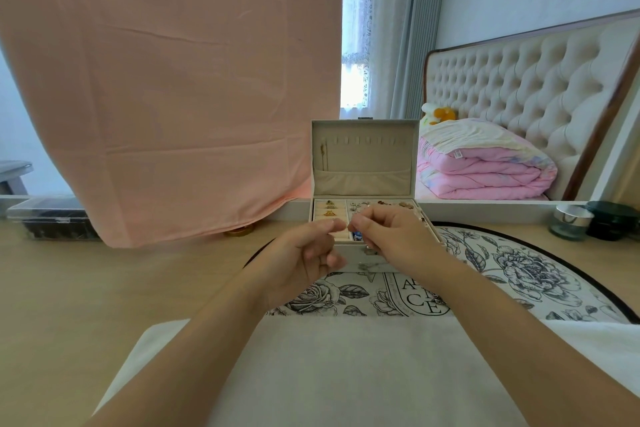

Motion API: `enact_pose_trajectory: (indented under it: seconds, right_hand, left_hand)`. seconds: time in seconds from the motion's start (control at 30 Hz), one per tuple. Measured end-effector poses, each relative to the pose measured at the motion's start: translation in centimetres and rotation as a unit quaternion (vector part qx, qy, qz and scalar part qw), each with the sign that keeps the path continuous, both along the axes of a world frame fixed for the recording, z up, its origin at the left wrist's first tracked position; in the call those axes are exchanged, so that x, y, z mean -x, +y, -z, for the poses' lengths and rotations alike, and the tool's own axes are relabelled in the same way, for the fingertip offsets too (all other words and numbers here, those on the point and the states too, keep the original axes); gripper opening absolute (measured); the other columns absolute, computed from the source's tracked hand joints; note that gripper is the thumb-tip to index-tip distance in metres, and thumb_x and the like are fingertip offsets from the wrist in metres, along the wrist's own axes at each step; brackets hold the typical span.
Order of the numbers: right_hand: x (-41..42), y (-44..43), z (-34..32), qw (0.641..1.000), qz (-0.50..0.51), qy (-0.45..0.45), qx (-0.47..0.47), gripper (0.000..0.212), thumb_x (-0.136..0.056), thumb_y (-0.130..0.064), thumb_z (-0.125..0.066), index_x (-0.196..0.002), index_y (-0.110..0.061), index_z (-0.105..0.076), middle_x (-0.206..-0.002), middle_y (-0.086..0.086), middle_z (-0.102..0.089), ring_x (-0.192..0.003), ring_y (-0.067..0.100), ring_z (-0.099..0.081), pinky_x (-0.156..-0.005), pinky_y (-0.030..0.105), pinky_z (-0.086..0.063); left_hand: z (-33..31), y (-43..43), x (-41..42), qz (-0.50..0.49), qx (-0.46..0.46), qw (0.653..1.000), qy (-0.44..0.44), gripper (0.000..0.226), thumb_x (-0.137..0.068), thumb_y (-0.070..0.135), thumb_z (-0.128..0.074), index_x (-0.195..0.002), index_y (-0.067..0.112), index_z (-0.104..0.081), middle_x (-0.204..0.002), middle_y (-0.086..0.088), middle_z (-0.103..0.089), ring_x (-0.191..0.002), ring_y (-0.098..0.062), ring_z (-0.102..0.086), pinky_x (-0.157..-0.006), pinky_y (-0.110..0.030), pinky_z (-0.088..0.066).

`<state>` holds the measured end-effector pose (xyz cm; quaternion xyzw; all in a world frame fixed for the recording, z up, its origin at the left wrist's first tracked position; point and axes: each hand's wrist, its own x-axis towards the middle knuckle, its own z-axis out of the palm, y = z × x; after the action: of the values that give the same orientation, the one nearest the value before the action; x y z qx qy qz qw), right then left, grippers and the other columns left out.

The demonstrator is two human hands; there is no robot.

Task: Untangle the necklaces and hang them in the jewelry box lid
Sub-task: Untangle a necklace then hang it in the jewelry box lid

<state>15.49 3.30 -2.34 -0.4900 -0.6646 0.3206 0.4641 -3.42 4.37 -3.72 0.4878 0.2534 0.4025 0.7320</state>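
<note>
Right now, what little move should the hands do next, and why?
Probably ease the left hand and right hand gently apart. Both pinch something very thin, likely a necklace, above the jewelry box; it's too fine to tell if it's untangled. One gold chain already hangs in the lid, beside free hooks.

home bedroom: tufted headboard, folded pink quilt, curtains.

Left grip and right grip, bare hands, meet fingertip to fingertip above open jewelry box on worktop. Each pinches an item too fine to resolve. Lid upright; one gold necklace hangs at its left end.
</note>
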Motion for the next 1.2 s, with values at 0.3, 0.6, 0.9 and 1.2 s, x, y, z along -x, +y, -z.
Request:
enact_pose_trajectory:
  seconds: [0.3,0.6,0.9,1.2]
  right_hand:
    - [0.1,0.8,1.8,0.989,-0.025,-0.135,0.047,0.015,-0.093,-0.021,-0.067,-0.08,-0.026,-0.072,-0.06,-0.009,-0.057,-0.054,0.008,-0.048,-0.057,0.026,-0.044]
    - [2.0,0.9,2.7,0.972,0.08,-0.209,-0.072,0.017,-0.091,-0.029,-0.07,-0.107,-0.027,-0.076,-0.082,-0.014,-0.068,-0.071,-0.001,-0.061,-0.079,0.026,-0.056]
    - [0.7,0.0,2.7,0.929,-0.073,-0.356,0.066,0.01,-0.087,-0.025,-0.07,-0.093,-0.029,-0.077,-0.077,-0.018,-0.07,-0.065,-0.009,-0.062,-0.064,0.009,-0.047]
    - [1.2,0.5,4.4,0.941,-0.063,-0.329,0.046,0.01,-0.082,-0.034,-0.079,-0.092,-0.035,-0.08,-0.083,-0.017,-0.072,-0.076,-0.005,-0.063,-0.073,0.014,-0.05]
  left_hand:
    - [-0.4,0.0,-0.4,-0.087,0.035,0.995,-0.022,0.021,-0.099,0.013,-0.046,-0.084,0.007,-0.059,-0.071,-0.005,-0.054,-0.064,-0.017,-0.054,-0.066,-0.031,-0.056]
    - [2.3,1.8,1.9,-0.315,-0.064,0.879,0.353,0.018,-0.092,0.02,-0.054,-0.082,0.014,-0.067,-0.069,-0.002,-0.072,-0.058,-0.024,-0.061,-0.059,-0.035,-0.05]
    - [1.8,2.3,3.8,-0.277,-0.359,0.601,0.658,0.019,-0.085,0.016,-0.055,-0.088,0.031,-0.067,-0.099,0.008,-0.067,-0.092,-0.017,-0.061,-0.072,-0.027,-0.044]
    - [2.5,2.2,2.4,-0.045,-0.469,0.64,0.607,0.014,-0.09,0.035,-0.068,-0.102,0.032,-0.077,-0.106,0.014,-0.062,-0.099,-0.008,-0.055,-0.081,-0.029,-0.047]
